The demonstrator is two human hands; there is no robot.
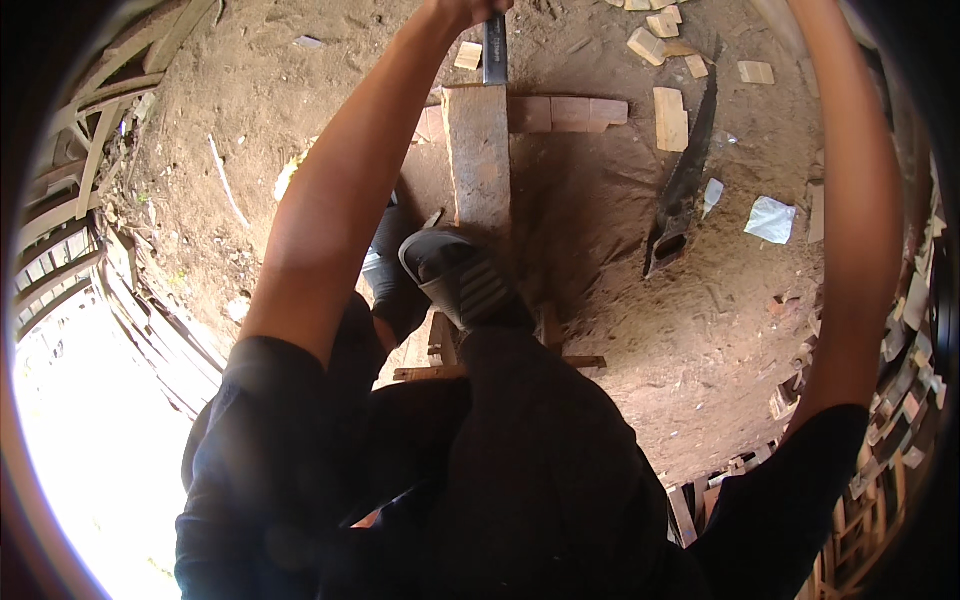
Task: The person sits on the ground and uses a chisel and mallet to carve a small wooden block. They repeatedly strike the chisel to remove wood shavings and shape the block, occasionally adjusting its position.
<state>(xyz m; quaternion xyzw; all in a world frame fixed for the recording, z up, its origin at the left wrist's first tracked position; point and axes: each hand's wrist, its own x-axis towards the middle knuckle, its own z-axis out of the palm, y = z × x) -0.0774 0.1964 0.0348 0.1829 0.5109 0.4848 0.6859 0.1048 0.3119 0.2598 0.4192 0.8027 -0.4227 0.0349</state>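
Note:
At the top edge, my left hand is closed on a dark, flat, bar-like tool, whose lower end meets the top of a weathered pale wooden beam. My sandaled foot rests at the beam's near end, over a low wooden support. My other foot is to its left. My right forearm runs up past the top edge, so that hand is out of view.
A handsaw lies on the dirt floor, among small wood blocks and pale scraps. A row of bricks crosses behind the beam. Slatted wood lines the left side; stacked offcuts line the right.

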